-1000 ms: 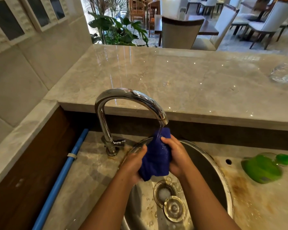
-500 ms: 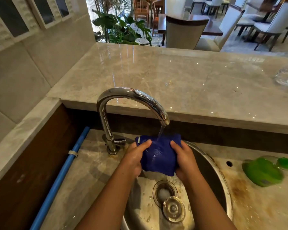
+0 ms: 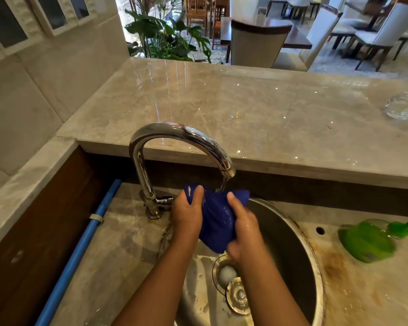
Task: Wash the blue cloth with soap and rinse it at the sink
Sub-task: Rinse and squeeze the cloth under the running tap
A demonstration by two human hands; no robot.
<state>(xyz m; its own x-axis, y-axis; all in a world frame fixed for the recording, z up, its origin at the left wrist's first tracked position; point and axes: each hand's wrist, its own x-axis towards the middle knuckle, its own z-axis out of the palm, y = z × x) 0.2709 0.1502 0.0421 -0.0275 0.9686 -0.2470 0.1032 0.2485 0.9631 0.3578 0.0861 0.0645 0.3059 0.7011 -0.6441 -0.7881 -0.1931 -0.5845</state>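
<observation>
Blue cloth [image 3: 218, 222] is bunched between both hands, over the round steel sink [image 3: 290, 252] and directly below the spout of the chrome tap [image 3: 179, 135]. A thin water stream [image 3: 223, 185] lands on its upper fold.

Left hand [image 3: 187, 217] grips the upper left corner, thumb laid over the front; its fingers are behind the fabric, out of sight. Right hand [image 3: 244, 234] holds the right edge, thumb up top and fingers curled round the lower bunch.

Key relation: the cloth's long axis runs from the spout down and toward the person, ending in a hanging point just above the drain [image 3: 224, 272]. The hands flank it left and right, neither one nearer. My guess is that any rubbing or wringing would work across that axis.

White flecks near the left thumb may be suds, so this is probably the rinse. I can't be sure.

A loose drain stopper [image 3: 238, 295] lies in the bowl, beside the drain.

The lower worktop [image 3: 118, 243] is wet marble, rust-stained to the right of the sink. A green bottle [image 3: 365, 243], likely the soap, lies there on its side, well apart from the hands. A blue pipe [image 3: 80, 250] runs along the left wall.

Behind the tap is a raised marble ledge [image 3: 245, 109] with a clear glass [image 3: 403, 105] at far right. Beyond that is a dining room with a leafy plant [image 3: 165, 38] and chairs [image 3: 257, 43].
</observation>
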